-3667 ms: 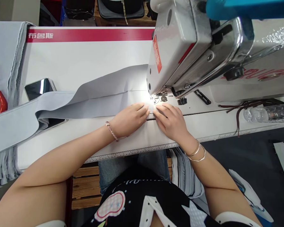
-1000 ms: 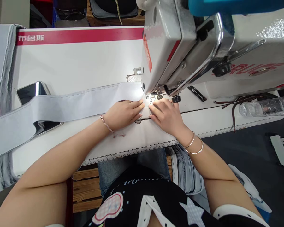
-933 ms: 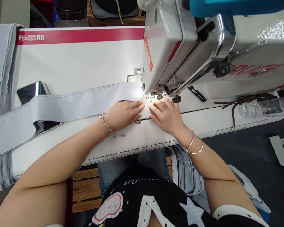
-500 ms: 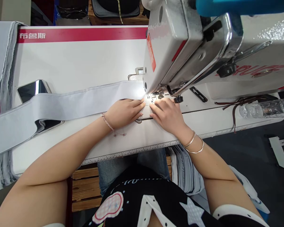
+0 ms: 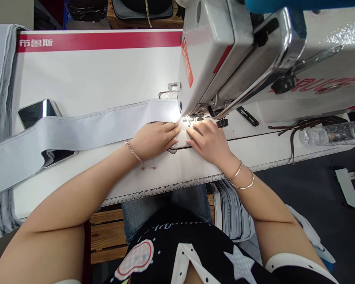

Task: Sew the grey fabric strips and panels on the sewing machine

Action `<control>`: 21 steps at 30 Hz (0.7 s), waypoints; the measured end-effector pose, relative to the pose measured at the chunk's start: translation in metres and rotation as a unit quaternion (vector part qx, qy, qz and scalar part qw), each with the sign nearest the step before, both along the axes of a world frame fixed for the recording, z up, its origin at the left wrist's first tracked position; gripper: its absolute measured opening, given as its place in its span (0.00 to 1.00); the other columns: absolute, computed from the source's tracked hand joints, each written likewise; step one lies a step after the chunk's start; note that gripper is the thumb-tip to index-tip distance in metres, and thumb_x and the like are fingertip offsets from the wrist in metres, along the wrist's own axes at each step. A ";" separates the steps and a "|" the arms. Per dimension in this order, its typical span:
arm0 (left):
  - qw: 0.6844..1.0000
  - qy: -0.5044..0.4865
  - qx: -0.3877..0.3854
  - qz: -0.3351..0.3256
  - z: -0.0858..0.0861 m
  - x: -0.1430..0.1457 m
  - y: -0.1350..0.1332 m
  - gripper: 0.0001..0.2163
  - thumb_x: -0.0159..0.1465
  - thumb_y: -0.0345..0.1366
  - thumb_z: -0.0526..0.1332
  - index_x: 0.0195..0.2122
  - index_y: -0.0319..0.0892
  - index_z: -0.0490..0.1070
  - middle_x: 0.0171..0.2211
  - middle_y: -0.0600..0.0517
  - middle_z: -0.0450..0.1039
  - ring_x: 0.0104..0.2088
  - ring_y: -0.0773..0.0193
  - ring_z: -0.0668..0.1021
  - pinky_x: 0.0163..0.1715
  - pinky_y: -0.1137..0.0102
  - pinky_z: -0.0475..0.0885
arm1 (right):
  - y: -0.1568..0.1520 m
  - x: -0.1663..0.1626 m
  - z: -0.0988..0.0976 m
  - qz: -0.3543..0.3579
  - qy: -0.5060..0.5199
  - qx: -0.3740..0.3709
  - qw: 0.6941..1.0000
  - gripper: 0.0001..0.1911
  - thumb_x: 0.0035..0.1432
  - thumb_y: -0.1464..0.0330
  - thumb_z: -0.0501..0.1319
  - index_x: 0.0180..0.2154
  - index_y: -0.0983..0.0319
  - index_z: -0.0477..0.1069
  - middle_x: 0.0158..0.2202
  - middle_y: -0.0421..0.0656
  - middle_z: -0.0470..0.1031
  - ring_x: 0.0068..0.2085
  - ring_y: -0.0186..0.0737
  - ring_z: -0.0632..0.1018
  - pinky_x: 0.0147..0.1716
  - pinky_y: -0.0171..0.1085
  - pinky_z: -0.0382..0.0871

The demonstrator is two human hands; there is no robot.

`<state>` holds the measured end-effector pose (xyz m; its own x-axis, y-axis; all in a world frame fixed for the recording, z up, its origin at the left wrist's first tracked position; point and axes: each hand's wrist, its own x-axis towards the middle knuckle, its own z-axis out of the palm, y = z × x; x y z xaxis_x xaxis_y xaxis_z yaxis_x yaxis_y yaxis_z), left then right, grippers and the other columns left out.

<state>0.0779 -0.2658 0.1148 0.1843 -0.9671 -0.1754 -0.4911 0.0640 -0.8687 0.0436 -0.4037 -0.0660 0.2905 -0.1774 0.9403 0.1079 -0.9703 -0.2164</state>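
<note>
Head view | grey fabric strip (image 5: pixel 85 128) flat, centre-left | left hand (image 5: pixel 154 138), right hand (image 5: pixel 210 142) fingers pressed together on it | strip edged slightly rightward since 0.5 s ago.

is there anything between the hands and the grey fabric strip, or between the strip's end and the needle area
Nothing visible. The left hand and right hand lie flat on the grey fabric strip, fingertips at its end just before the lit needle area of the sewing machine.
</note>
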 end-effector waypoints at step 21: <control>1.000 0.003 -0.014 -0.014 0.003 0.004 -0.002 0.20 0.73 0.42 0.46 0.56 0.37 0.69 0.49 0.43 0.73 0.42 0.55 0.77 0.35 0.62 0.71 | -0.003 0.003 0.003 -0.004 0.011 -0.002 1.000 0.20 0.71 0.58 0.52 0.54 0.64 0.70 0.48 0.51 0.67 0.45 0.49 0.63 0.39 0.43 0.55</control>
